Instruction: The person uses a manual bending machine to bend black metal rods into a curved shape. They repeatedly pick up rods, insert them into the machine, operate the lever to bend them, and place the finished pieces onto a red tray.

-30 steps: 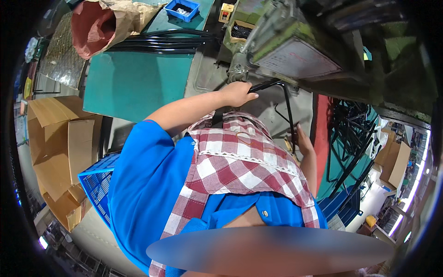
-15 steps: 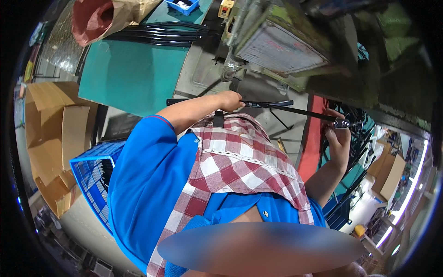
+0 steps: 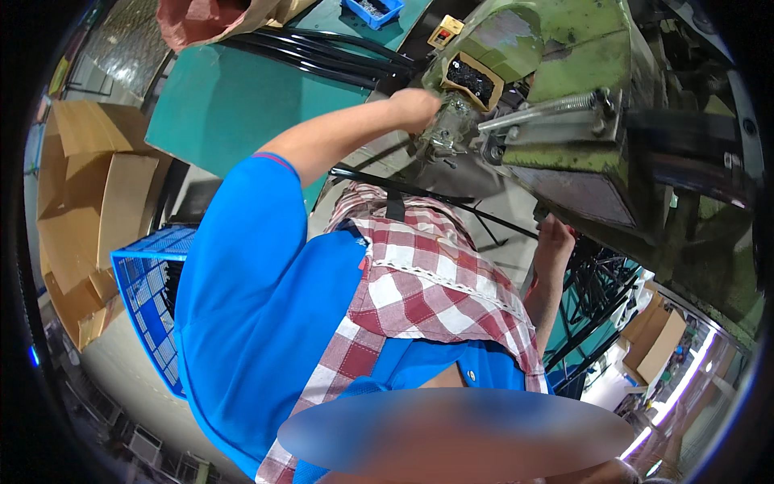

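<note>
A thin black metal tube (image 3: 431, 194) lies across my lap, in front of the checked apron. My right hand (image 3: 555, 238) is closed around its right end, close under the green machine. My left hand (image 3: 416, 110) is off the tube, reaching forward to the metal fixture (image 3: 450, 129) on the machine's near side. Its fingers are curled down; what they hold, if anything, is hidden. Just beyond that hand sits a small cardboard box (image 3: 472, 81) filled with small black parts.
The green machine (image 3: 580, 161) with a spring overhangs the right. A green table (image 3: 218, 113) at left carries black tubes (image 3: 322, 56) and a blue tray (image 3: 375, 11). A blue crate (image 3: 149, 298) and cardboard carton (image 3: 76, 194) stand left. More black tubes (image 3: 597, 282) lie at right.
My left hand has let go of the tube and moved forward to the fixture. My right hand has shifted left and slightly down with the tube's end. The view has turned, showing the box of parts.
</note>
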A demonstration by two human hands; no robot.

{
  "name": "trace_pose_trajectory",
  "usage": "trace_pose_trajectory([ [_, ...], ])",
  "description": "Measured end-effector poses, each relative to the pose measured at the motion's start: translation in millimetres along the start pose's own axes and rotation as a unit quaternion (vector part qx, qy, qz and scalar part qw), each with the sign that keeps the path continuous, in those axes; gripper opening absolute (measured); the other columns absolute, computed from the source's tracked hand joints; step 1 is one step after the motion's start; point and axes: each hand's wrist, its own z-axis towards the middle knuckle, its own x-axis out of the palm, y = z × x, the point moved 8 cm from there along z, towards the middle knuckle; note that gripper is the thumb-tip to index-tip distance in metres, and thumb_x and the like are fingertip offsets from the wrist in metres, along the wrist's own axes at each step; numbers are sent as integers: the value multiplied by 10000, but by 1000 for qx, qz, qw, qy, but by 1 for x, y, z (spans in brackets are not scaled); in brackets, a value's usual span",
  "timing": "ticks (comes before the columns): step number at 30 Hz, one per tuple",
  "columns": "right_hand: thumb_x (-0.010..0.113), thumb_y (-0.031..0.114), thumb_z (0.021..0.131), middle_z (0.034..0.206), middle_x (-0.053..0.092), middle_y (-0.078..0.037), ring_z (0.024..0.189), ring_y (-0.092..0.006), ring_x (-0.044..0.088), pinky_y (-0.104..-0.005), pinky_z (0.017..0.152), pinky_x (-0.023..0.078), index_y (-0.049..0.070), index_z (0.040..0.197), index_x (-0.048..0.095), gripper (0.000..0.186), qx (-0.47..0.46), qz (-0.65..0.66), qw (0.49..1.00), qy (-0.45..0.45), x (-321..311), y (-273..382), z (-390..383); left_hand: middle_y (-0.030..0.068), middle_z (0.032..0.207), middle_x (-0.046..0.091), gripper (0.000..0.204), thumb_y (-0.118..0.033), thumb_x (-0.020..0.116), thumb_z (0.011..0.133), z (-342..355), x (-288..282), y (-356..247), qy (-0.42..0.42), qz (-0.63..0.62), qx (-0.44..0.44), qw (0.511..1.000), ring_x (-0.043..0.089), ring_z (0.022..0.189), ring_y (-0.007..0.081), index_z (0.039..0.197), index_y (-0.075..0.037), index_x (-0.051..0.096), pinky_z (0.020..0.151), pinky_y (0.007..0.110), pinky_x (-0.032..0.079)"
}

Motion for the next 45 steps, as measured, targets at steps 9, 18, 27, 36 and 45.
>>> trace_pose_trajectory([
  [9, 594, 210, 882, 715, 636, -160, 654, -260, 607, -369, 607, 466, -4, 873, 639, 219, 244, -85, 962, 91, 52, -70, -100, 148, 1022, 656, 207, -114, 513, 835, 106, -7, -18, -65, 80, -14, 995, 620, 1005, 322, 925, -74, 695, 828, 426, 514],
  [18, 632, 243, 850, 839, 661, -186, 798, -357, 638, -426, 693, 490, 20, 898, 664, 231, 259, -94, 957, 90, 74, -48, -136, 179, 1098, 653, 270, -217, 550, 872, 169, 9, 24, 40, 75, 5, 996, 637, 1020, 320, 1004, -32, 696, 859, 401, 511],
  [27, 636, 230, 838, 839, 673, -184, 800, -354, 650, -421, 709, 504, 22, 901, 660, 218, 320, -82, 937, 115, 80, -49, -172, 178, 1003, 680, 238, -119, 490, 848, 151, -5, 9, -75, 61, -27, 995, 673, 920, 315, 981, -28, 665, 770, 416, 545],
  [36, 635, 232, 836, 848, 673, -181, 830, -351, 647, -417, 725, 503, 24, 908, 660, 222, 221, -96, 955, 173, 103, -49, -126, 257, 939, 648, 215, -33, 552, 775, 114, 9, 46, -121, -149, 10, 981, 638, 906, 393, 979, 38, 556, 780, 451, 514],
  [45, 637, 246, 842, 859, 674, -184, 819, -367, 644, -436, 727, 503, 28, 915, 672, 233, 144, -78, 963, 212, 126, -53, -97, 180, 1035, 655, 232, -167, 481, 875, 99, 0, 62, -135, -134, -92, 977, 626, 986, 332, 981, -60, 658, 811, 412, 511],
])
